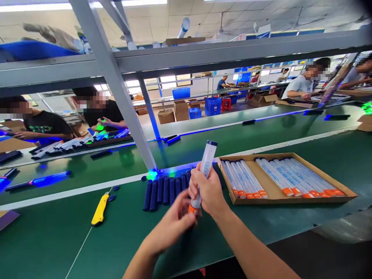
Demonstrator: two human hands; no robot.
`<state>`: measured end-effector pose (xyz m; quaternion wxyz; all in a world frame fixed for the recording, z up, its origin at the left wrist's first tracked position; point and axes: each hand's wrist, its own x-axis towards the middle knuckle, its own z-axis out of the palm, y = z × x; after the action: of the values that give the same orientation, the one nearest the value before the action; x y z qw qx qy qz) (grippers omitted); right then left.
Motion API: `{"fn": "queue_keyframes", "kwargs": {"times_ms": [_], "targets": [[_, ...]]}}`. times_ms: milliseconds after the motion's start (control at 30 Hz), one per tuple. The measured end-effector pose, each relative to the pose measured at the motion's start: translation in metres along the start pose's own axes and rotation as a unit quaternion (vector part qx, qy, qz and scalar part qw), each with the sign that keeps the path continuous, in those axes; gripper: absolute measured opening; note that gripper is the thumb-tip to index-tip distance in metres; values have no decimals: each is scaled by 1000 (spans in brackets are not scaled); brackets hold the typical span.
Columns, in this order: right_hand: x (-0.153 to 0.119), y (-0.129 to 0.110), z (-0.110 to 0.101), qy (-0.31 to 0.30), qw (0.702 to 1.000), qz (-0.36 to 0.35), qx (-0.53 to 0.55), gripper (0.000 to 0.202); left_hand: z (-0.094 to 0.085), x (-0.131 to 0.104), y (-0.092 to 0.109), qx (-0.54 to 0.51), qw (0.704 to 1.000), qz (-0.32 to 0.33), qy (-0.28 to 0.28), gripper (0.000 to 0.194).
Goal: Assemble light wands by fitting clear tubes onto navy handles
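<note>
My right hand (207,186) is wrapped round the middle of a clear plastic tube (208,155) with a dark cap at its upper end and an orange end below. The tube stands tilted over the green bench. Around its orange end (193,209) the fingers of my left hand (176,221) are closed; the fingertips are partly hidden. Just behind my hands lies a row of several dark blue tubes (166,190), some of them covered by my hands. To the right, a shallow cardboard tray (250,200) holds several clear tubes with orange ends (276,174), laid in two groups.
A yellow utility knife (100,209) lies on the bench at left, near small dark caps (111,198). A grey metal post (116,89) rises behind the dark tubes and meets an overhead shelf (217,54). Across the green belt (200,141), several people work.
</note>
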<state>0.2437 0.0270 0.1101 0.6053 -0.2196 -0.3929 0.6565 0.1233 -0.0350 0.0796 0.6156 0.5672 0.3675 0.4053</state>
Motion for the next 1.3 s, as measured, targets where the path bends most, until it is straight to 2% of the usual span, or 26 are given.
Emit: {"fn": "queue_keyframes", "kwargs": {"times_ms": [67,133,200,267,367,467,533,567,633,700,800,900,967,1000,1100,1167,1200,1233,1300], "targets": [[5,-2,-2,24,998,28,45,29,10,-7,-25,-1,992,-119,-32,46],[10,-1,-5,51,997,43,47,29,20,-6,-36,55,982,-177,22,35],[14,4,-8,97,994,33,37,28,27,0,-37,146,969,-168,107,25],[18,11,-11,137,990,18,32,29,30,8,-34,233,949,-145,158,17],[25,20,-17,160,986,4,36,30,29,17,-32,320,916,-156,182,15],[36,18,-31,155,988,-3,20,28,18,32,-26,414,879,-163,168,15],[47,7,-51,166,984,-24,-63,34,-1,55,-16,486,848,-148,151,20],[52,0,-65,188,972,-52,-132,46,-15,72,-9,513,833,-142,149,26],[60,-16,-101,256,916,-127,-282,67,-51,113,4,541,813,-141,162,35],[62,-30,-141,313,849,-165,-393,68,-89,158,13,569,785,-164,184,37],[53,-44,-198,326,790,-120,-505,53,-135,213,15,608,744,-191,202,36],[39,-47,-240,308,716,-61,-624,41,-152,237,11,639,713,-203,203,37],[33,-50,-260,299,655,-36,-693,37,-155,228,8,650,706,-207,190,37],[31,-53,-270,298,622,-25,-723,37,-156,216,7,652,705,-213,181,34],[28,-67,-298,310,512,2,-801,37,-166,149,2,644,697,-260,176,25],[27,-77,-320,326,452,18,-830,38,-172,94,-5,635,683,-295,210,29],[27,-80,-331,333,438,29,-835,37,-172,68,-10,623,682,-309,224,29],[29,-82,-344,333,440,44,-833,33,-171,47,-17,609,687,-318,237,29],[37,-79,-364,302,490,93,-812,15,-168,18,-31,571,709,-319,262,30]]}}
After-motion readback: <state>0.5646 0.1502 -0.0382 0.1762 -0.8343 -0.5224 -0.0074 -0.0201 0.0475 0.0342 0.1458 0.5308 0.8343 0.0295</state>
